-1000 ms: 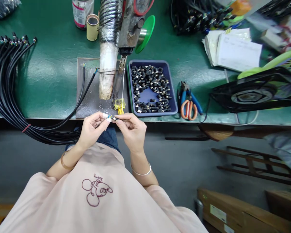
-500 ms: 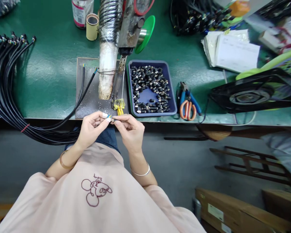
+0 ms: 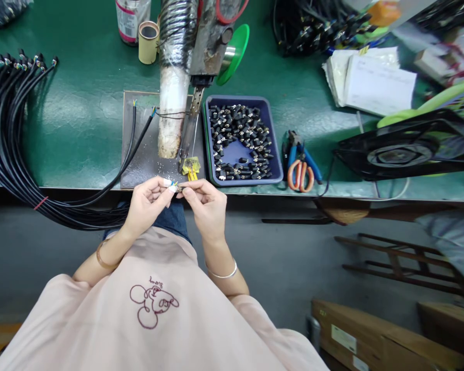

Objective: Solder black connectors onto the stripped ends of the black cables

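At the bench's front edge my left hand (image 3: 149, 202) pinches the stripped end of a cable, whose blue and yellow wires (image 3: 175, 184) show at the fingertips. My right hand (image 3: 208, 206) is closed on a small black connector with metal pins (image 3: 180, 189), held against those wires; the fingers cover most of it. Just beyond stand a soldering iron (image 3: 189, 126), its tip pointing down, and a yellow holder with a sponge-like pad (image 3: 191, 167). More such connectors fill the blue tray (image 3: 275, 154). A bundle of black cables (image 3: 31, 180) curves in from the left.
Pliers with orange and blue handles (image 3: 302, 167) lie right of the tray. A wrapped duct (image 3: 170, 113) hangs over the grey board (image 3: 139, 170). A fan (image 3: 394, 149), papers (image 3: 379, 85), a green solder spool (image 3: 235, 54) and a tan cup (image 3: 148, 46) stand around.
My right hand has shifted slightly left, bringing the connector closer against the wire ends. My left hand has stayed nearly still.
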Action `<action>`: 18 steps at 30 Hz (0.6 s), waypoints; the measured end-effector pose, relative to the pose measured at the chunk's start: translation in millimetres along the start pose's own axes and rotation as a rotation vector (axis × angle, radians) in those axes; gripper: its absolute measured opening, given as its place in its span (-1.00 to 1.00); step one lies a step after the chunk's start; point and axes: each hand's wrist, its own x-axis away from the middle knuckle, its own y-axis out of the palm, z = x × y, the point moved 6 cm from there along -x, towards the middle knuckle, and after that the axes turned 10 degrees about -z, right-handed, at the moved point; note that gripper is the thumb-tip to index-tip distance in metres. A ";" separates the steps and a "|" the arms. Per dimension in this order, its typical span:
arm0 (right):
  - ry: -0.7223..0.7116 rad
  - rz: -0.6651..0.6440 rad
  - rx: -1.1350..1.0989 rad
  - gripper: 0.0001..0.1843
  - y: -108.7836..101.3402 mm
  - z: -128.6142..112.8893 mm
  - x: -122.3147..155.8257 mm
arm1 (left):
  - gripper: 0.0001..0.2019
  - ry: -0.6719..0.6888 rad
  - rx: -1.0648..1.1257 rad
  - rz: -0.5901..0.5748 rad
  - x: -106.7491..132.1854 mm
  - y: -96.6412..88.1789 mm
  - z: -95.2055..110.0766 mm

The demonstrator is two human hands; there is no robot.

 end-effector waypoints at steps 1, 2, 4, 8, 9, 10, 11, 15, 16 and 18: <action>-0.005 0.012 0.020 -0.78 -0.3 0.0 0.4 | -0.66 -0.001 -0.005 0.011 0.5 -0.4 0.2; -0.013 0.030 0.050 -0.79 -0.8 -0.3 1.1 | -0.66 0.001 -0.012 0.023 0.9 -0.7 0.4; -0.041 0.082 0.133 -0.81 -1.8 -1.5 3.4 | -0.68 0.013 -0.030 0.040 1.2 -1.0 0.9; -0.122 0.168 0.257 -0.82 -2.0 -4.9 8.3 | -0.69 0.041 -0.038 0.065 -0.5 -0.7 1.1; -0.134 0.163 0.262 -0.82 -1.4 -5.3 8.7 | -0.69 0.044 -0.035 0.070 -1.1 -0.7 1.0; -0.141 0.145 0.261 -0.83 -0.8 -5.7 8.7 | -0.70 0.044 -0.032 0.072 -1.6 -0.5 0.8; -0.147 0.121 0.253 -0.84 -0.4 -6.3 8.5 | -0.70 0.043 -0.031 0.071 -2.1 -0.3 0.7; -0.188 0.127 0.164 -0.83 -8.2 -13.6 8.9 | -0.69 0.036 -0.025 0.081 -3.3 -1.4 -0.2; -0.194 0.158 0.136 -0.82 -12.0 -15.3 9.5 | -0.68 0.032 -0.024 0.093 -3.4 -2.6 -0.6; -0.192 0.209 0.101 -0.84 -17.8 -17.6 10.8 | -0.66 0.024 -0.025 0.117 -4.0 -4.8 -1.4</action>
